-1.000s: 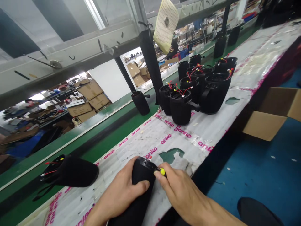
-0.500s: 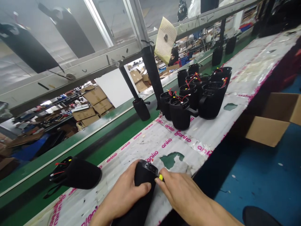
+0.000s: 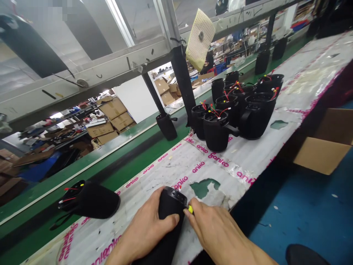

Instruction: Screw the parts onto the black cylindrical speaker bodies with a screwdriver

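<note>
My left hand (image 3: 150, 224) is wrapped round a black fabric-covered cylindrical housing (image 3: 171, 209), which looks like a portable speaker body. It is tilted, with its hard black end ring facing up and away. At the right edge of that ring, my right hand (image 3: 217, 228) pinches a small yellow piece (image 3: 190, 209) between thumb and fingers; its other end is hidden. A tiny white connector (image 3: 180, 188) shows at the ring's far edge. To the left, another black housing (image 3: 96, 200) lies on its side, with red wires and a strap at its open end.
Several black housings (image 3: 216, 132) with red wires stand on the foam-covered bench (image 3: 165, 173). A green conveyor (image 3: 132, 154) runs behind, carrying another housing (image 3: 166, 127). Above it is a metal frame (image 3: 104, 71) with a hanging yellow card (image 3: 200, 40). An open cardboard box (image 3: 321, 154) sits at right.
The view has shifted slightly, so the background housings appear a little farther right. Both hands keep the same hold on the housing and the yellow piece.
</note>
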The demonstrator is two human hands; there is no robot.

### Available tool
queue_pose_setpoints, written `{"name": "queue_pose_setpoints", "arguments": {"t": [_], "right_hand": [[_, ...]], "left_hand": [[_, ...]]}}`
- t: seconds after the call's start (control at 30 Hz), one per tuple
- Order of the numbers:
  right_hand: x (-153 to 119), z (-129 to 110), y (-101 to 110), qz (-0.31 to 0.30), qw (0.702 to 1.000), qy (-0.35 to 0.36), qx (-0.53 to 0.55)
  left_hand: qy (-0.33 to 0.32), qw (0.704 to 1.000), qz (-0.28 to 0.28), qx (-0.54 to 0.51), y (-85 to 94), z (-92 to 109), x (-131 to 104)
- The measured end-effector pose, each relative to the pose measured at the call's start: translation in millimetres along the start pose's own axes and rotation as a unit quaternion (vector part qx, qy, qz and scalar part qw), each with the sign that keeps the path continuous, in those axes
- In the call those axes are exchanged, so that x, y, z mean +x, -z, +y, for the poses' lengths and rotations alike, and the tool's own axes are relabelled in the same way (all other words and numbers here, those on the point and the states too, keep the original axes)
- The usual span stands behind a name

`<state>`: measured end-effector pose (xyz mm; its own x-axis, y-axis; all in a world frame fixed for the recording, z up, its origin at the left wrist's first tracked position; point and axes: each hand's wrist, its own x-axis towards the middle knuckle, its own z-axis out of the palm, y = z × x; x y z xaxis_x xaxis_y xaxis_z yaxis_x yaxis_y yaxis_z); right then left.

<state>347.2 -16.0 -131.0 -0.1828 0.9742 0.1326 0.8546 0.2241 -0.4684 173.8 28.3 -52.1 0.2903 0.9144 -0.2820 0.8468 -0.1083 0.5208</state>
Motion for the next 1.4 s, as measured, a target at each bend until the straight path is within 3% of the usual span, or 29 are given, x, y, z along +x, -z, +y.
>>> {"name": "queue_pose_setpoints", "arguments": {"t": [0.13,0.57,0.77,1.1,1.17,1.3,1.4], "right_hand": [[4.3,-2.6,1.0,0.002,1.0,0.004,-0.006],[23.2,-7.7,5.8,-0.018,0.999,0.027,-0.026],[20.5,-7.1,9.0,-0.02,1.0,0.016,-0.013],[3.1,1.9,2.8,0.053,0.987,0.053,0.14],[-1.4,4.7,1.6,0.093,0.971,0.039,0.217],[-7.7,10.2,8.3,0.188,0.91,-0.039,0.367],[-14.1,11.7,11.2,0.156,0.924,-0.035,0.347]], "left_hand": [[-0.012,0.999,0.018,0.045,2.1,-0.9,1.8],[0.001,1.0,-0.024,0.009,10.8,-9.7,12.1],[-0.036,0.999,-0.027,-0.015,11.3,-4.7,14.2],[-0.066,0.991,-0.048,-0.103,10.3,-10.8,5.3],[-0.056,0.995,-0.024,-0.077,8.4,-9.8,3.4],[-0.016,1.0,0.013,-0.015,7.4,-0.4,0.0],[-0.01,1.0,0.022,0.001,3.4,10.1,-3.6]]}}
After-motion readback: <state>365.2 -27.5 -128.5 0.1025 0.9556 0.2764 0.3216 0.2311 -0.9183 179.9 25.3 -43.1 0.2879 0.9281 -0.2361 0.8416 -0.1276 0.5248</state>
